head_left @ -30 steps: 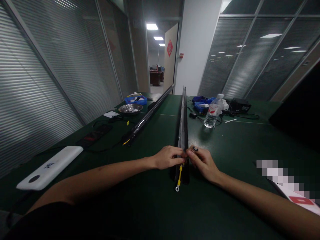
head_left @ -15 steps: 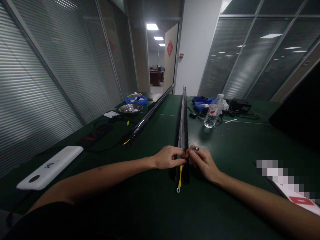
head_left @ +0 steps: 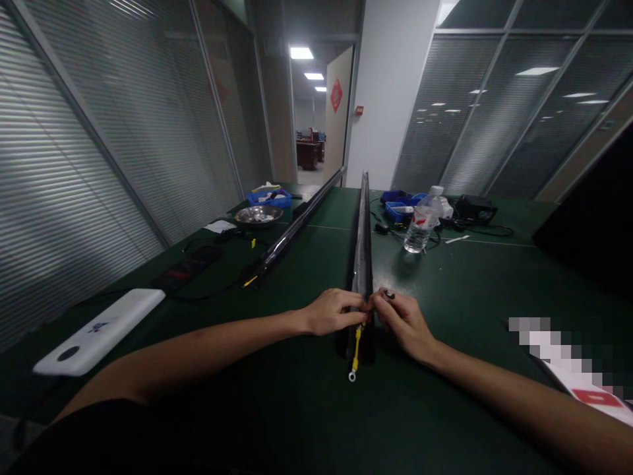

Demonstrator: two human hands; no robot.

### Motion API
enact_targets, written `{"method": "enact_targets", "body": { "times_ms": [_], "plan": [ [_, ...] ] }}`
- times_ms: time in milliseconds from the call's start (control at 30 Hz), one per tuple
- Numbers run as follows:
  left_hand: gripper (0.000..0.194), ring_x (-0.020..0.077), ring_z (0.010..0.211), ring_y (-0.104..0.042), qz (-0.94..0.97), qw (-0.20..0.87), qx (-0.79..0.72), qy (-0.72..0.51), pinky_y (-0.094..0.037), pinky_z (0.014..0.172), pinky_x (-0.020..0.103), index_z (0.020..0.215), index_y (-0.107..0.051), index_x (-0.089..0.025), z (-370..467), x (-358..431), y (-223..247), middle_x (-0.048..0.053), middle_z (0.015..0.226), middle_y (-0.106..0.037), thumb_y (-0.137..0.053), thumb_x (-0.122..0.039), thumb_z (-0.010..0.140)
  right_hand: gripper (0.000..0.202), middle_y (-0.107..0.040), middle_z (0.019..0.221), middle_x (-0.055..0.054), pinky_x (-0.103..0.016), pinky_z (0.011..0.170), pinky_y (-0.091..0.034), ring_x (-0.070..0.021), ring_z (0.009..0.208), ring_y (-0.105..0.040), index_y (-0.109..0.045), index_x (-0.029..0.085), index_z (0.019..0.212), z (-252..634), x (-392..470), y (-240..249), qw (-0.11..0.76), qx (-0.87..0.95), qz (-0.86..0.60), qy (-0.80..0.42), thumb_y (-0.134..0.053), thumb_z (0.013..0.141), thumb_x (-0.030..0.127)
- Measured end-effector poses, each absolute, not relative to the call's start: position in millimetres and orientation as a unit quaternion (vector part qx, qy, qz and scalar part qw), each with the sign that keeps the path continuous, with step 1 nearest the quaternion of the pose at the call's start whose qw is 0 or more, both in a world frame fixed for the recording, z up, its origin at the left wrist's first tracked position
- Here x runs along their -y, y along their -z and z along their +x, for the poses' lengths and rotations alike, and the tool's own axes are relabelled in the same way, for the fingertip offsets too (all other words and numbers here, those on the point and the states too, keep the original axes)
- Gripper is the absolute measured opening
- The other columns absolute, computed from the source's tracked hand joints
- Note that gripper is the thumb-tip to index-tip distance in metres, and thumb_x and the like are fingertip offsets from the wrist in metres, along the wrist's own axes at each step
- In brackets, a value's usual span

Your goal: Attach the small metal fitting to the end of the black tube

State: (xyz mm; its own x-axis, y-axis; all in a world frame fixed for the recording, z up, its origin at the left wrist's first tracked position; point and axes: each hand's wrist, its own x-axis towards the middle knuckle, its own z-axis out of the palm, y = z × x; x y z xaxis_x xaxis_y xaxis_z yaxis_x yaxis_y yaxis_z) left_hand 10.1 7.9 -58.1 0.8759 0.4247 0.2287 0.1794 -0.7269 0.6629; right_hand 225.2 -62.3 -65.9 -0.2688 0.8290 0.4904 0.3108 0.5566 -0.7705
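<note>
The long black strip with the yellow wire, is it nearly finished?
Looks done: the yellow wire has a metal ring on its end. In hand: the left hand and right hand meet at the near end of the strip, hiding the details. Remaining: perhaps that spot; how much, I can't tell. The other strip lies untouched.

Table (head_left: 306, 422) deep green; cable (head_left: 356, 349) yellow; power bank (head_left: 101, 332) white, dark oval; trays (head_left: 270, 198) blue.

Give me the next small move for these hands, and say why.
Probably ease the left hand slightly aside, leaving the right hand at the dark strip: fingers crowd its near end and hide the upper end of the yellow lead, while the ring terminal shows plainly.
</note>
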Motion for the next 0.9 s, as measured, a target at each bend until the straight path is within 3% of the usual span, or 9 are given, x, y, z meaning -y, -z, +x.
{"method": "enact_targets", "body": {
  "times_ms": [133, 300, 600, 900],
  "plan": [
    [0.018, 0.0135, 0.076, -0.057, 0.916, 0.31, -0.177, -0.182, -0.041, 0.069, 0.02, 0.096, -0.069, -0.015, 10.0, -6.3, 57.5, 0.0, 0.087, -0.061, -0.06, -0.03, 0.101, 0.041, -0.056, 0.068, 0.001, -0.027, 0.056, -0.042, -0.0147, 0.057, -0.052, -0.066, 0.02, 0.086, 226.3, 61.3, 68.2, 0.467, 0.743, -0.376, -0.298, -0.048, 0.11, 0.046],
    [0.016, 0.0133, 0.076, -0.057, 0.918, 0.303, -0.179, -0.181, -0.041, 0.07, 0.02, 0.095, -0.069, -0.015, 10.3, -5.6, 56.5, 0.001, 0.089, -0.062, -0.062, -0.029, 0.1, 0.041, -0.054, 0.066, 0.002, -0.027, 0.054, -0.041, -0.0139, 0.055, -0.05, -0.066, 0.019, 0.087, 226.0, 60.2, 67.9, 0.457, 0.747, -0.374, -0.305, -0.048, 0.11, 0.048],
    [0.017, 0.0188, 0.093, -0.063, 0.912, 0.329, -0.169, -0.18, -0.045, 0.084, 0.023, 0.1, -0.072, -0.016, 10.7, -7.3, 57.8, 0.003, 0.097, -0.067, -0.058, -0.025, 0.102, 0.043, -0.053, 0.062, 0.002, -0.027, 0.052, -0.041, -0.0152, 0.055, -0.051, -0.065, 0.019, 0.083, 222.5, 61.1, 63.5, 0.457, 0.747, -0.385, -0.293, -0.052, 0.108, 0.051],
    [0.018, 0.0138, 0.077, -0.057, 0.917, 0.307, -0.179, -0.18, -0.041, 0.07, 0.02, 0.097, -0.069, -0.016, 10.1, -5.2, 55.9, 0.001, 0.09, -0.062, -0.061, -0.032, 0.1, 0.043, -0.055, 0.068, 0.001, -0.027, 0.056, -0.042, -0.0148, 0.057, -0.053, -0.066, 0.019, 0.087, 226.5, 61.1, 68.4, 0.457, 0.745, -0.382, -0.299, -0.047, 0.11, 0.049]
  ]
}}
